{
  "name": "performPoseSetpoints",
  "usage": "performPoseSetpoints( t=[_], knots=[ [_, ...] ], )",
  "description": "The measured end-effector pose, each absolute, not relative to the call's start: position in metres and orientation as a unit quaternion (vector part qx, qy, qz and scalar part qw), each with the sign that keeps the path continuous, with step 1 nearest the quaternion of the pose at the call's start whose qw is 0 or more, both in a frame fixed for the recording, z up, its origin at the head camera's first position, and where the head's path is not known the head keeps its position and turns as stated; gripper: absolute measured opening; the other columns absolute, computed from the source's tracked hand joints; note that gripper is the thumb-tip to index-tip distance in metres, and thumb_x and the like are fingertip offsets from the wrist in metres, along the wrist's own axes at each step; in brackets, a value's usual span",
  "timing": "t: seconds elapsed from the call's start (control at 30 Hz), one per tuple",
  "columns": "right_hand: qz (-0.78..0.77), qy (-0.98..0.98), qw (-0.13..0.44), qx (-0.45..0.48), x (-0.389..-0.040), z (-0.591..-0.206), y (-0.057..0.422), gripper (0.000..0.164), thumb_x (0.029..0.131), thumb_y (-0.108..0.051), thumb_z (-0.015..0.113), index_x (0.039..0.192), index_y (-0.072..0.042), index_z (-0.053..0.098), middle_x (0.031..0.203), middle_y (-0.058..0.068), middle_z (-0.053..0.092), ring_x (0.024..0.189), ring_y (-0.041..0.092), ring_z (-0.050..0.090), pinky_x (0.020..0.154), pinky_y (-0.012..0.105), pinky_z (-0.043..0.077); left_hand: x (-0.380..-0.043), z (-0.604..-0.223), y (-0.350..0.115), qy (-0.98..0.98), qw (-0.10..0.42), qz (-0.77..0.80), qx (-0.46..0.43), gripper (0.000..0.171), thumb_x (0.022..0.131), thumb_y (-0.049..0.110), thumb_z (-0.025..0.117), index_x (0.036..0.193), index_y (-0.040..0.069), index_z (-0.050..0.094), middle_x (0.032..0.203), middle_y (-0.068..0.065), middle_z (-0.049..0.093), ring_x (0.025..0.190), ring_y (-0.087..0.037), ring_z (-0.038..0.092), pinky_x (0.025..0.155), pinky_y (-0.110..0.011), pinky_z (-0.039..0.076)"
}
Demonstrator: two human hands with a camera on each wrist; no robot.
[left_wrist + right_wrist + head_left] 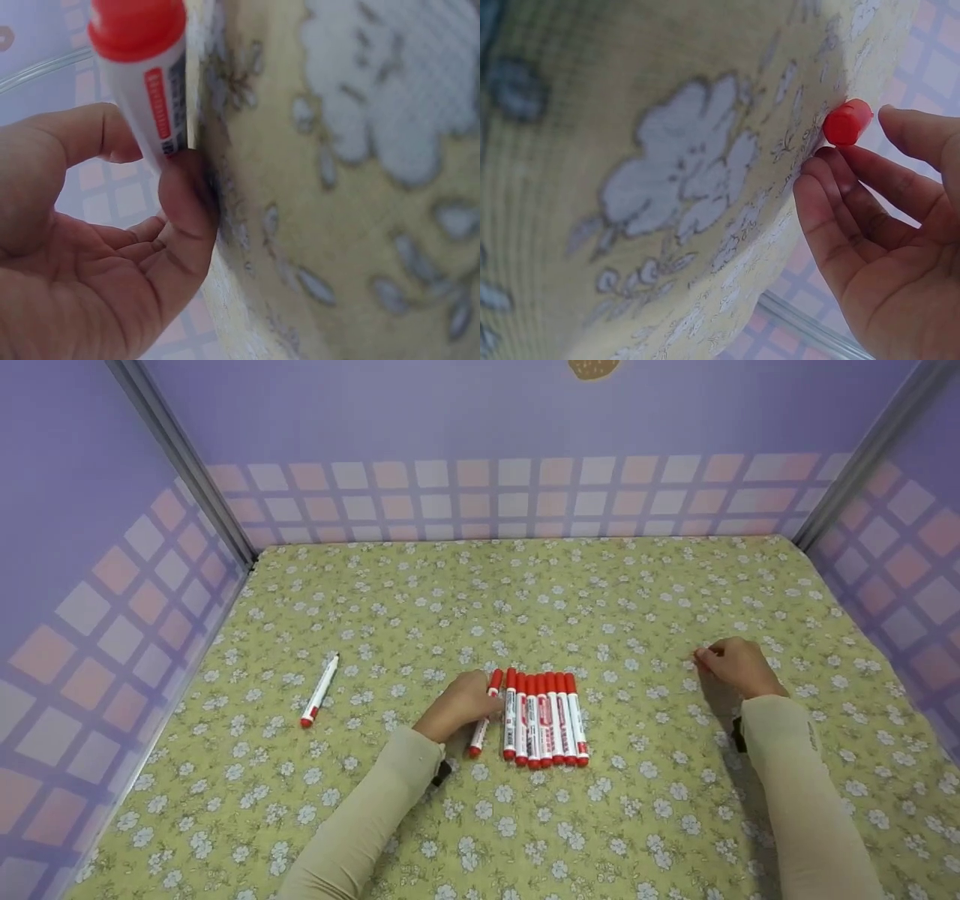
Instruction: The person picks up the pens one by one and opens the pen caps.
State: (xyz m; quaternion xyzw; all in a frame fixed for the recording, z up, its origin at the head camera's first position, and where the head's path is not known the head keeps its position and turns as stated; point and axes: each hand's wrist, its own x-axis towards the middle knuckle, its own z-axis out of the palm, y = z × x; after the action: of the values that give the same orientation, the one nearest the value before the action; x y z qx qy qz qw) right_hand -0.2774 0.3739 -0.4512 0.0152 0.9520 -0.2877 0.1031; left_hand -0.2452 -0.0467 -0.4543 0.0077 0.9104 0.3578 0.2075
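Observation:
My left hand (466,701) pinches a white marker with red ends (479,735) between thumb and fingers, low against the cloth. In the left wrist view, that marker's red end (139,28) points up past the thumb. Just right of it, several similar markers (544,720) lie side by side in a row. Farther right, my right hand (739,666) is at a small red cap (697,655) on the cloth. In the right wrist view, the fingers are close under the cap (846,124), with a narrow gap showing between it and the thumb.
A marker without its cap (321,690) lies alone on the left, dark tip pointing away. The flowered yellow-green cloth (420,600) covers the table. Purple panels with pink and white squares (495,495) enclose the back and both sides.

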Motion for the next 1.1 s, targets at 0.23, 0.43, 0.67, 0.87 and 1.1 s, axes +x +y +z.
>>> performPoseSetpoints(
  t=[0.23, 0.43, 0.67, 0.87, 1.1],
  knots=[
    [-0.291, 0.952, 0.097, 0.015, -0.275, -0.449, 0.372, 0.05, 0.103, -0.035, 0.042, 0.126, 0.007, 0.056, 0.11, 0.027, 0.064, 0.091, 0.031, 0.063, 0.073, 0.04, 0.05, -0.246, -0.452, -0.047, 0.919, 0.198, 0.342, 0.007, 0.028, 0.088, 0.02, 0.059, 0.065, 0.014, 0.044, 0.061, 0.003, 0.035, 0.052, -0.012, 0.034, 0.046, -0.026, 0.03],
    [-0.288, 0.953, 0.092, 0.016, -0.277, -0.445, 0.366, 0.051, 0.104, -0.031, 0.039, 0.135, 0.009, 0.048, 0.123, 0.033, 0.057, 0.1, 0.039, 0.063, 0.079, 0.048, 0.052, -0.244, -0.45, -0.048, 0.91, 0.209, 0.357, -0.013, 0.018, 0.094, 0.028, 0.054, 0.093, 0.01, 0.056, 0.071, -0.001, 0.048, 0.051, -0.011, 0.039, 0.043, -0.026, 0.034],
    [-0.278, 0.958, 0.066, -0.009, -0.275, -0.439, 0.352, 0.052, 0.103, -0.039, 0.039, 0.127, 0.004, 0.055, 0.107, 0.029, 0.062, 0.086, 0.035, 0.062, 0.071, 0.044, 0.05, -0.244, -0.447, -0.049, 0.91, 0.188, 0.368, 0.022, 0.031, 0.101, 0.027, 0.042, 0.121, 0.006, 0.051, 0.08, -0.004, 0.052, 0.055, -0.011, 0.039, 0.046, -0.026, 0.034],
    [-0.29, 0.954, 0.062, -0.039, -0.271, -0.433, 0.335, 0.058, 0.103, -0.041, 0.038, 0.137, 0.004, 0.048, 0.127, 0.028, 0.056, 0.108, 0.04, 0.06, 0.087, 0.055, 0.048, -0.244, -0.446, -0.05, 0.907, 0.156, 0.388, 0.054, 0.028, 0.102, 0.025, 0.039, 0.119, 0.007, 0.051, 0.084, -0.005, 0.052, 0.059, -0.012, 0.041, 0.05, -0.027, 0.036],
    [-0.272, 0.958, 0.039, -0.082, -0.271, -0.428, 0.311, 0.053, 0.103, -0.035, 0.043, 0.136, 0.006, 0.049, 0.127, 0.029, 0.054, 0.112, 0.042, 0.056, 0.09, 0.055, 0.047, -0.243, -0.446, -0.051, 0.919, 0.121, 0.366, 0.08, 0.032, 0.103, 0.03, 0.034, 0.119, 0.01, 0.054, 0.086, -0.004, 0.057, 0.064, -0.015, 0.047, 0.054, -0.029, 0.04]
  ],
)
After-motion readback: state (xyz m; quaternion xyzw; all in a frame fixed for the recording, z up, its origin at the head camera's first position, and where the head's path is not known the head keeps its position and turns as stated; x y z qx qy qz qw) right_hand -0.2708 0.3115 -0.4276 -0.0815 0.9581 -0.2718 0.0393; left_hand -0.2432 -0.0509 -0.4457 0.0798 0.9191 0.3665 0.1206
